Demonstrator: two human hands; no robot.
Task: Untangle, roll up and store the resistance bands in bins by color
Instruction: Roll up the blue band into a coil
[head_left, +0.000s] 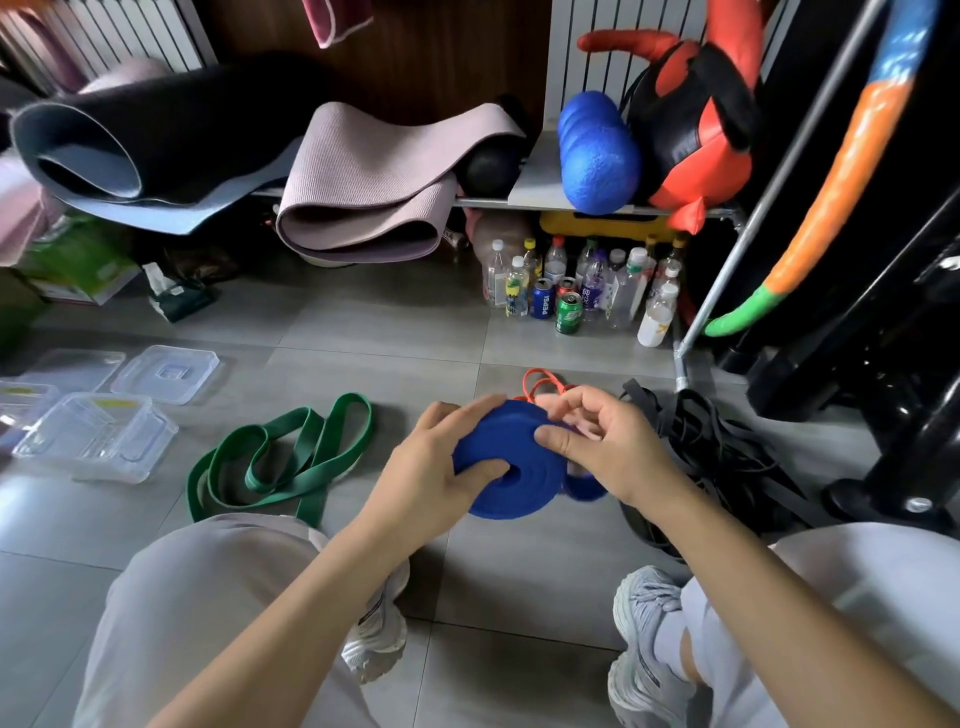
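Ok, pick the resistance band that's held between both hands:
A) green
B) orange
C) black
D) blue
D: the blue band is a coiled roll gripped by the left hand and pinched by the right hand, while the green band lies loose and untouched.

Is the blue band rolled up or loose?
Nearly rolled: the blue band is a tight coil, tail loose, between left hand and right hand.

Orange band (540, 380) mostly hidden behind blue roll (519, 460); left bin (26, 388) cropped.
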